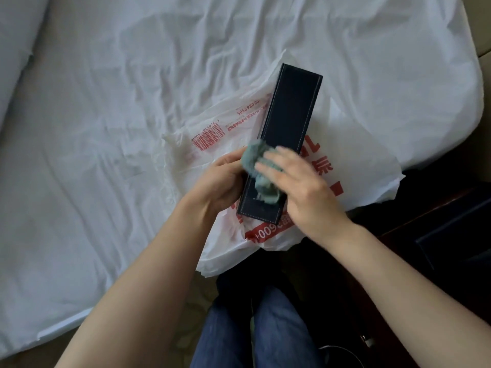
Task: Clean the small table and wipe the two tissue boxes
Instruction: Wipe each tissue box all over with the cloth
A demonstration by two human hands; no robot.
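A long dark navy tissue box [288,115] with pale stitching stands on its narrow side over a white plastic bag [239,123] with red print, which lies on the bed. My left hand [220,181] grips the box's near left edge. My right hand [297,181] presses a crumpled grey-green cloth [259,166] against the box's upper face near its close end, fingers spread over the cloth. A second dark box [457,245] shows at the right on a dark wooden small table [414,227], partly cut off by the frame edge.
A white wrinkled bed sheet [132,102] fills most of the view, with a pillow [16,49] at the far left. My legs in blue jeans [255,328] are below. A patterned carpet [191,314] shows beside the bed's edge.
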